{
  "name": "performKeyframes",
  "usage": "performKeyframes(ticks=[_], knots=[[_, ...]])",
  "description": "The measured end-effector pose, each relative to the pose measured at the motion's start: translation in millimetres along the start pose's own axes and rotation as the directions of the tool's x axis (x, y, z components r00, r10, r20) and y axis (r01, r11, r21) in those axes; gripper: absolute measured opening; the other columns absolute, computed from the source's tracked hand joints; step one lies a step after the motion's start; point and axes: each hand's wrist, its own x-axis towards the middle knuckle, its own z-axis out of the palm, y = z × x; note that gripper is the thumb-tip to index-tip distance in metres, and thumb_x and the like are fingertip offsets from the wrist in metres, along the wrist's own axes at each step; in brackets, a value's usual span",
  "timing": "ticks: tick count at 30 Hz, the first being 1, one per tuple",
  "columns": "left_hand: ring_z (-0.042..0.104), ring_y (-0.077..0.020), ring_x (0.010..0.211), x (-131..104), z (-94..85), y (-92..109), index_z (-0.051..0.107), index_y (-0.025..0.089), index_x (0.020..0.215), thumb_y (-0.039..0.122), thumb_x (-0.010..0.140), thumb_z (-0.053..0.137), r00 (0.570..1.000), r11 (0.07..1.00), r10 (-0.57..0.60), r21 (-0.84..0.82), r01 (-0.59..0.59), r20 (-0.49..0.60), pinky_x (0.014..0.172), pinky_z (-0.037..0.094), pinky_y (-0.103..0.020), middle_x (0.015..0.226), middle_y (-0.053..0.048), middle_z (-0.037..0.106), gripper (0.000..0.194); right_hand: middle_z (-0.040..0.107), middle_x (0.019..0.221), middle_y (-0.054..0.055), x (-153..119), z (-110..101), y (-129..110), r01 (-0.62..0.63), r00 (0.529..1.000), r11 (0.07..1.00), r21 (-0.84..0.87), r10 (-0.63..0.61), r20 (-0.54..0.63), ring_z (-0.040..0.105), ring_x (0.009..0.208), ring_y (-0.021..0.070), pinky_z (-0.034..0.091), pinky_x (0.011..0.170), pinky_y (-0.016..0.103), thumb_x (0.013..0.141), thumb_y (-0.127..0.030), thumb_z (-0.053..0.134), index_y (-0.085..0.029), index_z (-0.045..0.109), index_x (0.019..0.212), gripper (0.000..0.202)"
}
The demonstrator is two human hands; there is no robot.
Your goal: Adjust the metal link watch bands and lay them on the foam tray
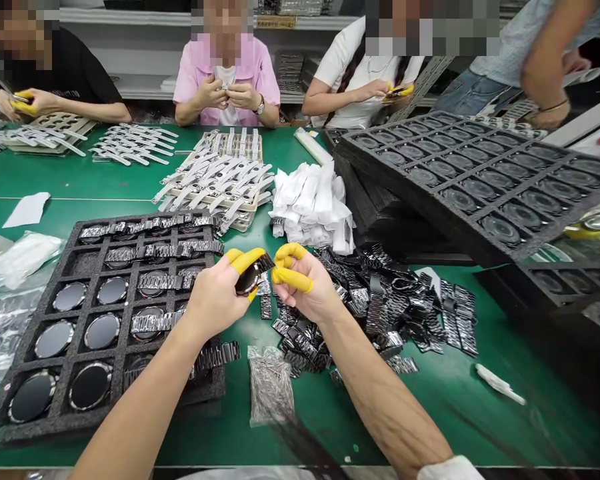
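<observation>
My left hand [225, 283], with yellow finger covers, is closed around a dark round watch case [247, 279] above the middle of the table. A short piece of dark metal band [265, 263] reaches from the case toward my right hand [300, 280]. The yellow-covered fingers of my right hand are pinched at that band's end. Beneath and beside my right hand lies a heap of black metal link bands [380, 300]. Left of my left hand, a black foam tray [73, 263] holds round watch cases, several with bands across them.
A bag of small pins [271, 387] lies in front of the hands. White wrapped bundles [313, 200] and white watches [220, 177] lie beyond. Stacked black trays [480, 173] rise at the right. Plastic bags [23, 260] lie at the left. Several people work across the table.
</observation>
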Motion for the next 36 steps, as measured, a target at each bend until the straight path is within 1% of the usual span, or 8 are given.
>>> performKeyframes(ticks=[7,12,17,21,25,29,32,36], knots=[[0.073,-0.0237,0.099,1.4,-3.1,3.0,0.066,0.018,0.140,0.018,0.089,0.066,1.000,1.000,0.017,0.020,-0.017,0.001,0.089,0.062,-0.038,0.118,-0.011,0.072,0.051,0.058,0.063,-0.010,1.5,-4.7,-0.9,0.013,0.999,1.000,-0.028,-0.014,-0.032,0.043,0.038,0.0047,0.022,0.032,0.014,0.078,-0.035,0.089,-0.023,0.056,0.099,0.041],[0.072,-0.0236,0.095,1.8,-3.2,3.8,0.067,0.018,0.139,0.018,0.088,0.066,1.000,0.999,0.010,-0.037,-0.011,-0.013,0.085,0.062,-0.038,0.113,-0.010,0.073,0.051,0.059,0.073,-0.007,-3.0,3.7,5.8,0.170,0.977,0.961,-0.220,-0.193,-0.088,0.051,0.046,0.0076,0.034,0.035,0.017,0.085,-0.039,0.083,-0.025,0.054,0.101,0.036],[0.073,-0.0224,0.099,2.4,-5.5,7.9,0.071,0.019,0.132,0.023,0.087,0.070,0.998,0.937,-0.045,-0.345,0.055,0.037,0.089,0.060,-0.036,0.114,-0.009,0.076,0.046,0.066,0.084,0.000,-10.8,0.9,17.5,0.391,0.835,0.710,-0.585,-0.541,-0.098,0.063,0.064,0.0134,0.055,0.057,0.028,0.091,-0.045,0.078,-0.025,0.060,0.097,0.027],[0.074,-0.0219,0.092,3.1,-13.5,13.4,0.076,0.019,0.122,0.035,0.081,0.080,0.944,0.708,-0.146,-0.635,0.309,0.297,0.079,0.060,-0.031,0.110,-0.008,0.079,0.044,0.066,0.081,0.000,-8.4,-10.8,18.5,0.499,0.755,0.547,-0.672,-0.655,0.028,0.060,0.066,0.0155,0.054,0.059,0.030,0.084,-0.054,0.084,-0.026,0.068,0.094,0.034],[0.064,-0.0145,0.068,3.5,-18.6,16.4,0.080,0.018,0.109,0.039,0.078,0.084,0.869,0.544,-0.145,-0.695,0.470,0.474,0.057,0.049,-0.023,0.088,-0.005,0.077,0.037,0.069,0.114,0.007,-5.5,-8.9,12.9,0.516,0.825,0.662,-0.544,-0.554,0.108,0.064,0.086,0.0202,0.058,0.080,0.039,0.084,-0.056,0.084,-0.030,0.078,0.100,0.031],[0.037,-0.0054,0.044,5.1,-15.3,13.0,0.074,0.016,0.115,0.049,0.085,0.079,0.896,0.382,-0.208,-0.811,0.444,0.393,0.043,0.031,-0.019,0.058,0.005,0.055,0.045,0.072,0.103,0.005,-6.4,8.2,11.5,0.391,0.900,0.891,-0.230,-0.423,-0.108,0.065,0.097,0.0235,0.054,0.095,0.043,0.086,-0.054,0.083,-0.029,0.075,0.085,0.026],[0.045,-0.0068,0.048,6.1,-10.6,6.5,0.069,0.016,0.125,0.038,0.091,0.071,0.944,0.536,-0.287,-0.790,0.298,0.162,0.048,0.043,-0.021,0.072,0.001,0.065,0.040,0.068,0.073,0.000,-7.5,20.0,16.0,0.214,0.970,0.972,0.097,-0.199,-0.143,0.065,0.080,0.0224,0.055,0.084,0.040,0.084,-0.062,0.081,-0.028,0.068,0.083,0.037],[0.069,-0.0212,0.117,3.8,-6.5,-2.3,0.072,0.024,0.131,0.005,0.086,0.056,0.999,0.921,-0.011,-0.389,-0.008,-0.047,0.101,0.059,-0.038,0.139,-0.010,0.068,0.052,0.067,0.061,0.000,-9.4,25.7,27.3,-0.028,0.997,0.992,0.124,0.019,0.075,0.057,0.057,0.0162,0.048,0.063,0.031,0.082,-0.060,0.084,-0.021,0.068,0.081,0.042]])
